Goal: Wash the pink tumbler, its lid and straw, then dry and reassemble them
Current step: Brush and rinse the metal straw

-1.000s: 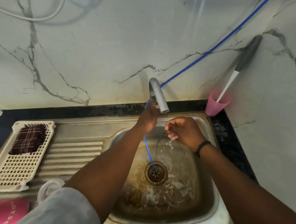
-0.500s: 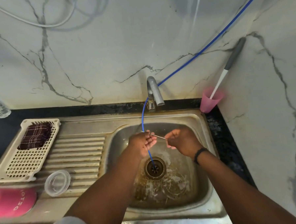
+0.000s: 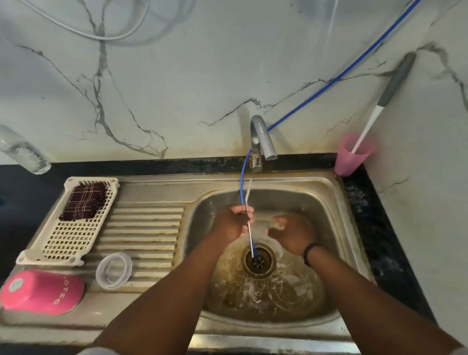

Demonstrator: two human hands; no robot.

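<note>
Over sink basin (image 3: 334, 199): left hand (image 3: 231, 223) grips straw (image 3: 248, 225) upright; right hand (image 3: 291, 232) (blurred) loosely curled, holding nothing

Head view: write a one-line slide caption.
Left hand holds the straw upright over the sink.

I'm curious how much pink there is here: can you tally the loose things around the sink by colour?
Pink: 2, tumbler, cup
Clear: 2, lid, bottle
Cream: 1, basket
Maroon: 1, cloth
Silver: 1, straw
Total: 7
</note>
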